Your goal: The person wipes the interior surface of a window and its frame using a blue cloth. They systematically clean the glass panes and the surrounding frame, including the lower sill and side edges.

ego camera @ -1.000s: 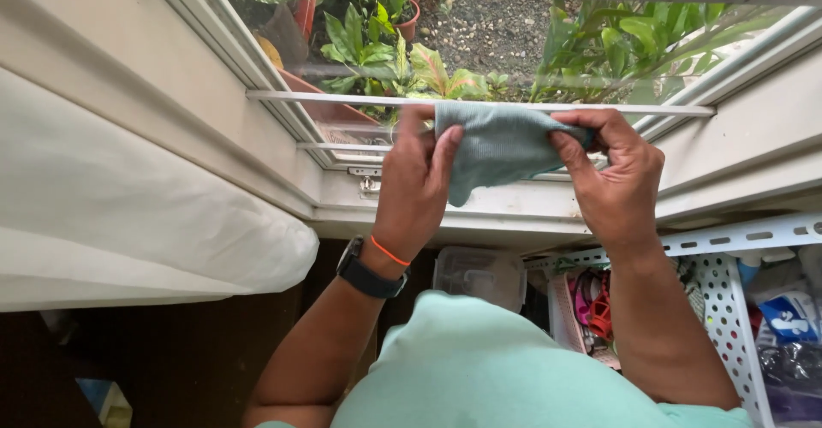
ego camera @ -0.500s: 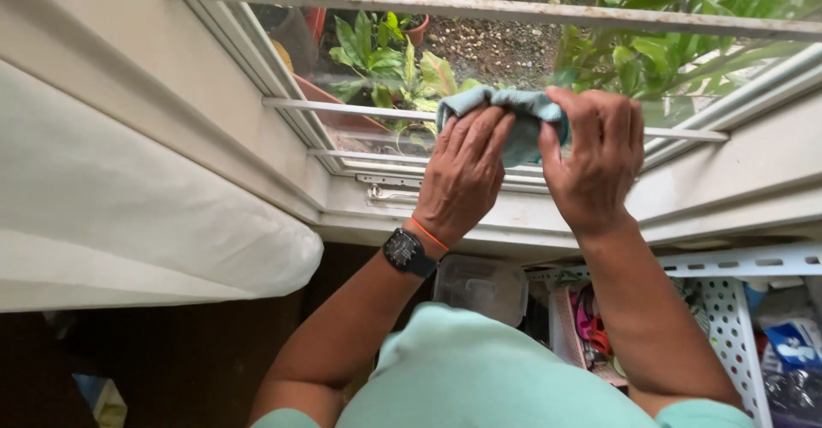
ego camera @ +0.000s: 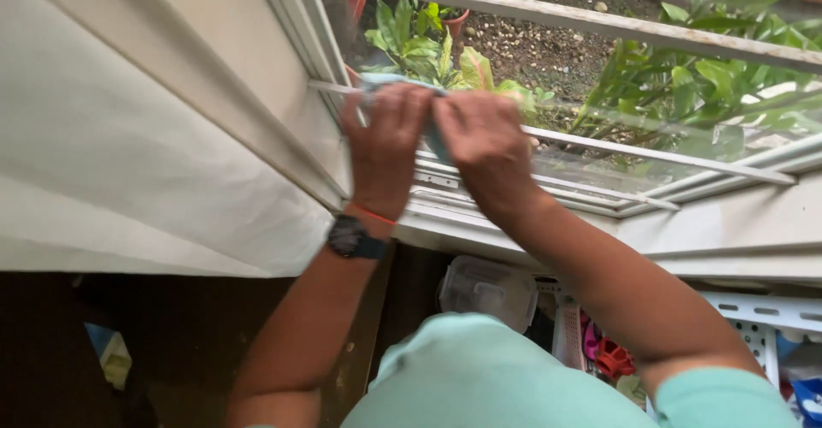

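Note:
Both my hands press a grey-green cloth (ego camera: 432,141) against the lower white bar (ego camera: 651,152) of a window grille, near its left end. My left hand (ego camera: 385,141) lies flat over the cloth's left part, a black watch and an orange band on its wrist. My right hand (ego camera: 481,141) covers the right part, touching the left hand. Only thin slivers of the cloth show between and above the fingers.
A white curtain (ego camera: 128,163) hangs at the left. The window frame and sill (ego camera: 728,231) run below the glass; potted plants (ego camera: 419,43) stand outside. Under the sill sit a clear lidded box (ego camera: 488,291) and a white perforated basket (ego camera: 762,338) with small items.
My hands have carried the cloth leftward and up to the bar's left end, bunching it beneath them. The view has shifted right and down.

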